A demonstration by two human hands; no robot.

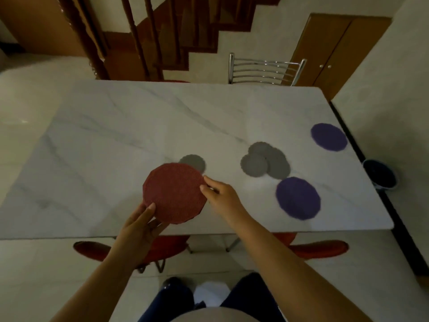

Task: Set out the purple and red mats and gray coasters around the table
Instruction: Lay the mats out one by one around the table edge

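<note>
A round red mat is near the front edge of the white marble table. My left hand holds its near-left rim, thumb on top. My right hand pinches its right rim. A single gray coaster lies just behind the red mat, partly covered by it. Three overlapping gray coasters lie to the right. One purple mat rests near the front right, another purple mat by the right edge.
A metal chair back stands at the table's far side. Red chair seats sit tucked under the near edge. A dark bucket is on the floor to the right. A wooden staircase rises behind.
</note>
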